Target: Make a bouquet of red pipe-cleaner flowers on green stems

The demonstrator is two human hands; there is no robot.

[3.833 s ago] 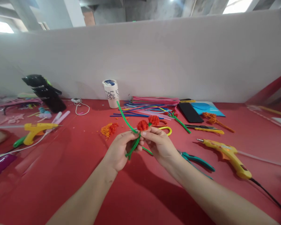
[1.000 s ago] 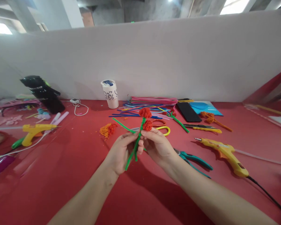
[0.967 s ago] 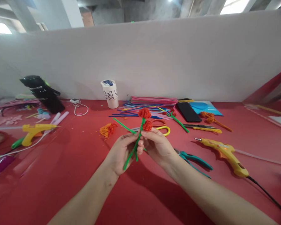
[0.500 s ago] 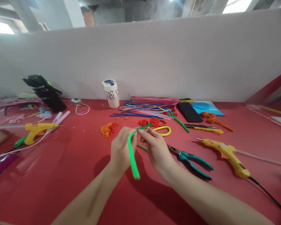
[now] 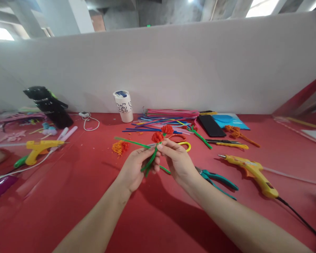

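Between my hands, above the table's middle, are two red fluffy pipe-cleaner flowers on green pipe-cleaner stems. My left hand is closed on the green stems, and one green end sticks out to the left past its thumb. Just below the flower heads, my right hand pinches the stems between thumb and fingertips. Behind my right hand, scissors with a yellow handle lie partly hidden. Pliers with teal handles rest right of my right hand.
A yellow glue gun lies at right, another glue gun at left. Orange fluff, loose pipe cleaners, a white cup, a black phone and a black bottle line the red table.
A loose green end that hung toward me now points left across my left hand. The flower heads have come nearer and show more clearly above my fingers.
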